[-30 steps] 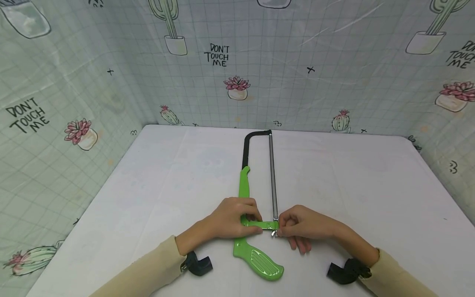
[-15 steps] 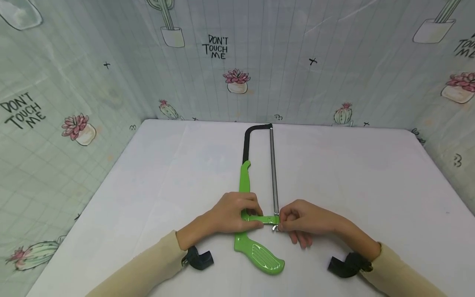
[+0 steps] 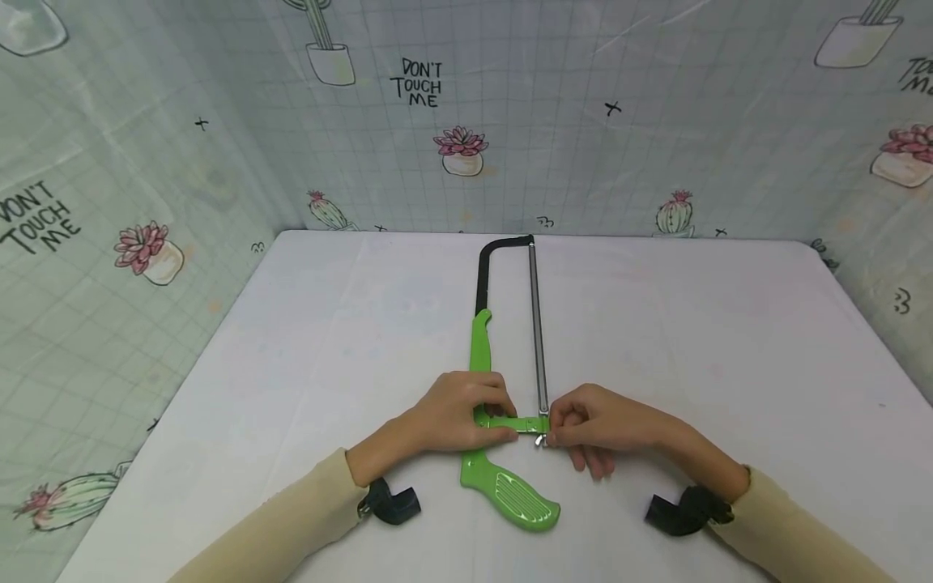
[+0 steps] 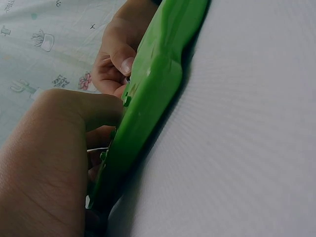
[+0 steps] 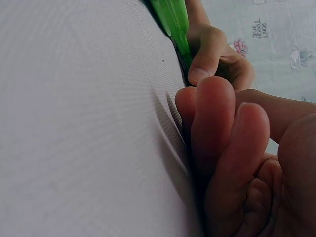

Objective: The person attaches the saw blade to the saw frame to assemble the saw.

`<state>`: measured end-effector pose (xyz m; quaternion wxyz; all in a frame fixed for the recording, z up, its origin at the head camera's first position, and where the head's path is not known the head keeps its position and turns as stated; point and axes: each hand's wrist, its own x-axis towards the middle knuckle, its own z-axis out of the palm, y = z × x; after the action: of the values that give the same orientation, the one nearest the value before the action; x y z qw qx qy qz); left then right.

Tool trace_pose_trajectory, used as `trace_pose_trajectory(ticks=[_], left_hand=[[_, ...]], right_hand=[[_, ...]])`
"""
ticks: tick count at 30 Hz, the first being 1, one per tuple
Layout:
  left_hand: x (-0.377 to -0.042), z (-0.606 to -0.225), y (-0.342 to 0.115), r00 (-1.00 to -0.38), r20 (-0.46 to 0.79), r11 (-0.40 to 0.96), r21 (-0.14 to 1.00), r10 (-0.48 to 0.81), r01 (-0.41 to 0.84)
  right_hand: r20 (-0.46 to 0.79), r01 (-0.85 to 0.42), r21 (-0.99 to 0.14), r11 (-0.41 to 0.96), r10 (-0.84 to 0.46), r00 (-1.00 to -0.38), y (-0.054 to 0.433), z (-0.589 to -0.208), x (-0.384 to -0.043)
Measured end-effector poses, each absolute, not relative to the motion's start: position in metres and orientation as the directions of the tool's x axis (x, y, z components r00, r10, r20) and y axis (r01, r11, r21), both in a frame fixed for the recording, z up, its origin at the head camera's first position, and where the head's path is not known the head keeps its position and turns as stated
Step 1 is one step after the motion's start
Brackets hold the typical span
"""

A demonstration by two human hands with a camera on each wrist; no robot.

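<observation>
A hacksaw point(image 3: 519, 500) with a green handle and black front frame lies flat on the white table, its blade point(image 3: 538, 332) on the right side. My left hand point(image 3: 455, 414) grips the green frame where the short crosspiece point(image 3: 521, 424) branches off, thumb on the near side and fingers on the far side. At the crosspiece's right end, my right hand point(image 3: 612, 417) pinches at the small silver wing nut point(image 3: 540, 441) with thumb and index finger. In the right wrist view the curled lower fingers point(image 5: 217, 123) hide the nut.
The white table point(image 3: 350, 324) extends around the saw on all sides. A patterned cloth point(image 3: 539, 105) with cactus drawings hangs behind and at the sides. Black camera mounts point(image 3: 394, 504) sit at both wrists, just above the tabletop.
The head view has tilted down a little, so saw and hands appear slightly higher. Both hands keep their places on the saw; any turn of the wing nut is too small to tell.
</observation>
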<state>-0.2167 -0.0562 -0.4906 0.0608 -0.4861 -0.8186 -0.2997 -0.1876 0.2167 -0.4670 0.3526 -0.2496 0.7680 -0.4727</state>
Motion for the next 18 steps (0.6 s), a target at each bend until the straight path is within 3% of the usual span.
trace_pose_trajectory(ticks=[18], left_hand=[[-0.218, -0.4932, -0.0561, -0.523, 0.397, 0.348, 0.433, 0.755, 0.831]], right_hand=[[-0.301, -0.053, -0.904, 0.424, -0.721, -0.624, 0.2174, -0.4685, -0.1884]])
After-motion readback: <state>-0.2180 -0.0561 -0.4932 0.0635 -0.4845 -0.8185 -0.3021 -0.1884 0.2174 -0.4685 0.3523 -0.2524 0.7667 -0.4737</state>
